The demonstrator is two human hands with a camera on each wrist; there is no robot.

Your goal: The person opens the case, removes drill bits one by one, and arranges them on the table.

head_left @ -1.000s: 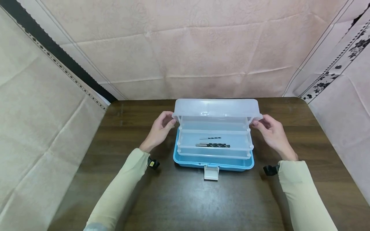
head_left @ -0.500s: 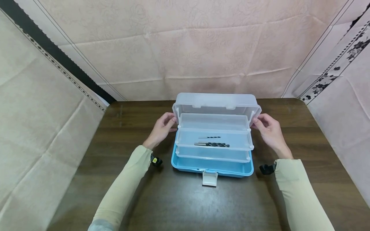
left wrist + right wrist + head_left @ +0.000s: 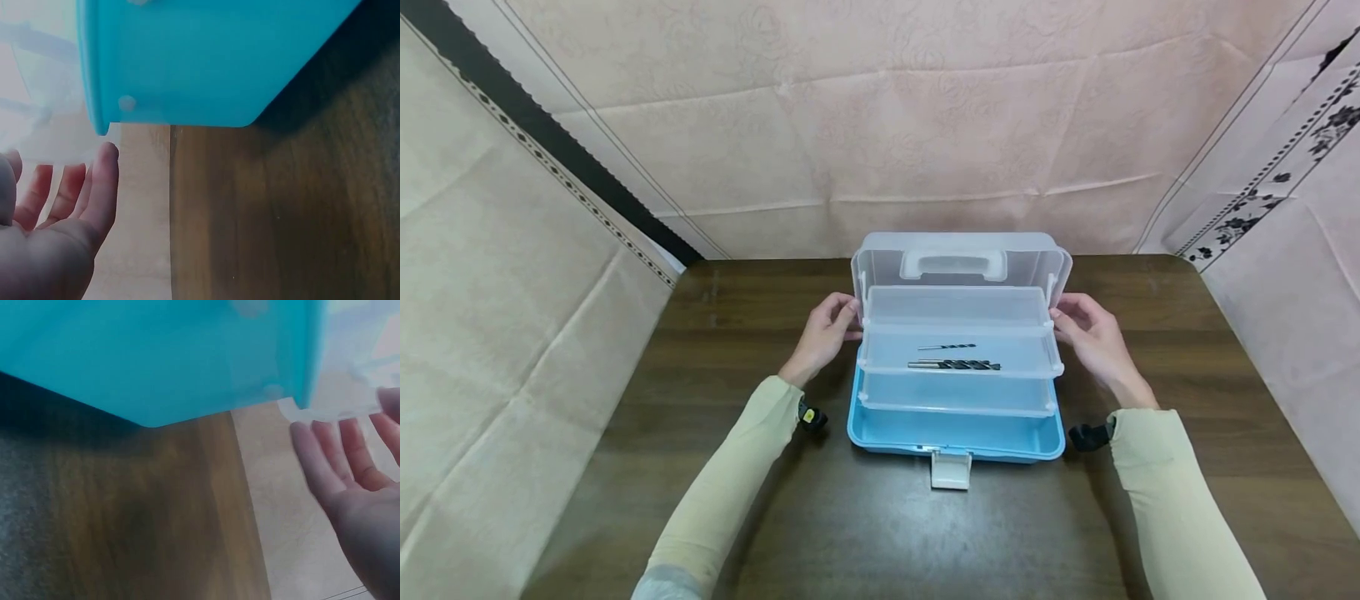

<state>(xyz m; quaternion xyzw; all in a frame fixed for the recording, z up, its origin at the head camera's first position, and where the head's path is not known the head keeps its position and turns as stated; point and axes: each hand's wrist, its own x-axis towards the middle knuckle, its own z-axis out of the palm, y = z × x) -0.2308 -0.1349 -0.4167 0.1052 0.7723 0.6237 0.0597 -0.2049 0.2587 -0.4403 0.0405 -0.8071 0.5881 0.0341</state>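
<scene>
A toolbox with a light-blue base (image 3: 955,437) stands on the table, its clear lid (image 3: 880,265) raised and tipped toward the back. My left hand (image 3: 820,340) holds the lid's left side between thumb and fingers. On the opposite side my right hand (image 3: 1099,348) holds the lid the same way. Clear stepped trays (image 3: 887,354) are spread between lid and base. Several dark twist drill bits (image 3: 958,365) lie in one tray, with a thinner drill bit (image 3: 947,347) behind them. Both wrist views show fingertips at the lid's edge beside the blue wall (image 3: 181,62).
A white latch (image 3: 951,472) hangs down at the front of the base. The brown wooden table (image 3: 880,533) ends just behind the toolbox, where a pale cloth (image 3: 925,142) hangs. More cloth hangs at both sides.
The lid has swung up and back, so its inside and handle now show. The trays have spread and risen with it. Both hands have kept hold of the lid's sides.
</scene>
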